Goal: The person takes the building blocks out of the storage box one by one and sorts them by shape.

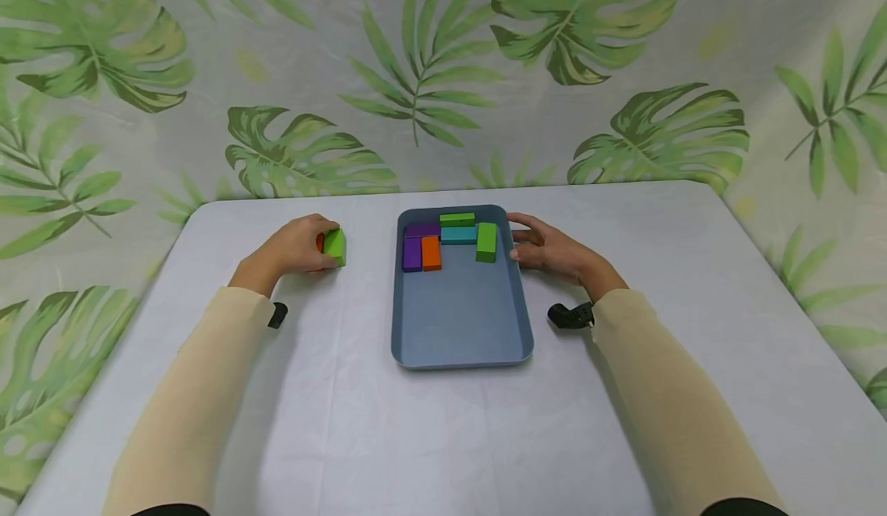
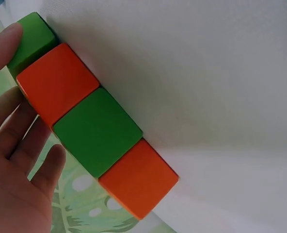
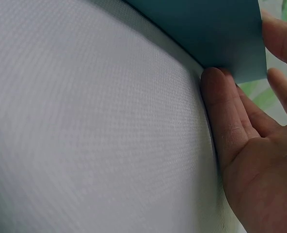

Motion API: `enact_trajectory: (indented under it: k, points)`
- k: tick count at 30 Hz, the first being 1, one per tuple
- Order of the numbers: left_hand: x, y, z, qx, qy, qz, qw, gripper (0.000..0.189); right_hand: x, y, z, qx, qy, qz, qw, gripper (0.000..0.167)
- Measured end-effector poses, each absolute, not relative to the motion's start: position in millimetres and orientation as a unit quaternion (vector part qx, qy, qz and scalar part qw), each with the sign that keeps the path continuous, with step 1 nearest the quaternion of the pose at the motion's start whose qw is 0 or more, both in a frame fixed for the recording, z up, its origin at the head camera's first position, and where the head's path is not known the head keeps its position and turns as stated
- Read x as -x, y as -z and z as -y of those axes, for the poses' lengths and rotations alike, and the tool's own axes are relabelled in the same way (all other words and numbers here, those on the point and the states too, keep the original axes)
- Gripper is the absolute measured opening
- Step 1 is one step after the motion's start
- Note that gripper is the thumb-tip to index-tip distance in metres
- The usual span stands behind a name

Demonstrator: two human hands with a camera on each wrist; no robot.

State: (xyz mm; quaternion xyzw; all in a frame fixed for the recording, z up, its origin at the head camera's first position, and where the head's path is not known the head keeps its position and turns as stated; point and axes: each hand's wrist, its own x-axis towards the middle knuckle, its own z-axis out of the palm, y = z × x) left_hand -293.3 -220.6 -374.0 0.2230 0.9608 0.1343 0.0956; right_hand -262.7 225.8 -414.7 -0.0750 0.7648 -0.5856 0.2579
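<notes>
My left hand (image 1: 294,246), left of the tray, pinches a green block (image 1: 336,246) with its thumb along the near side. In the left wrist view that green block (image 2: 35,41) forms one end of a short row, with an orange block (image 2: 58,83), another green block (image 2: 99,132) and another orange block (image 2: 139,178) lined up beside it. My right hand (image 1: 554,252) rests against the right wall of the blue-grey tray (image 1: 460,319) near its far corner, fingers extended. The right wrist view shows its fingertips at the outside of the tray wall (image 3: 221,34).
At the tray's far end lie purple blocks (image 1: 412,254), an orange block (image 1: 431,253), a teal block (image 1: 459,236) and green blocks (image 1: 486,242). The white-covered table (image 1: 409,447) extends around the tray. Behind it hangs a leaf-print cloth (image 1: 443,69).
</notes>
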Motion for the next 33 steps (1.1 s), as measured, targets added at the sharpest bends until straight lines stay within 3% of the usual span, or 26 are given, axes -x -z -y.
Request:
enact_trajectory:
  k: [23,28,33]
  points:
    - [287,377,226,-0.226,-0.133,-0.96,0.098,0.063,262,418,-222,0.078,0.589,-0.761,0.26,0.082]
    - [279,363,210,-0.236,-0.116,-0.961,0.091,0.069,262,417,-224,0.085,0.585,-0.763,0.262,0.081]
    - [271,341,171,-0.276,-0.13,-0.951,0.049,0.054,261,414,-225,0.09,0.581,-0.767,0.257,0.08]
